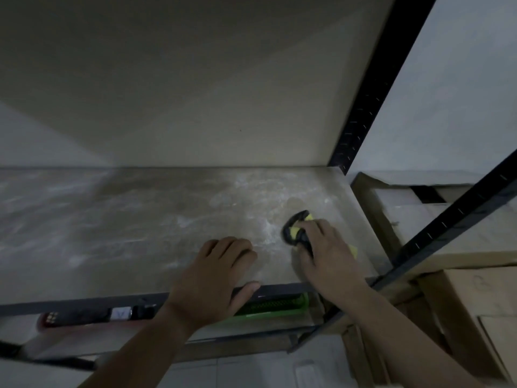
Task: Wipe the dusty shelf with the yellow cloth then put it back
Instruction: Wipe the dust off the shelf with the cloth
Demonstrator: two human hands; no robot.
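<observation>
Right grip (pixel 330 253) holds the yellow cloth (pixel 293 233) under its fingers on the dusty shelf (pixel 140 219); left grip (pixel 215 273) rests flat.

Item: dusty shelf (pixel 126 219), streaked pale. At 4 o'clock we find our right hand (pixel 328 254) gripping the yellow cloth (pixel 295 233), black-edged, against the board. At 6 o'clock our left hand (pixel 221 271) rests flat, thumb over the front rail. Cardboard boxes (pixel 475 292) at 3 o'clock.

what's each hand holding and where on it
Right hand grips the yellow cloth from above, around its middle. Left hand holds nothing, resting on the shelf edge.
</observation>
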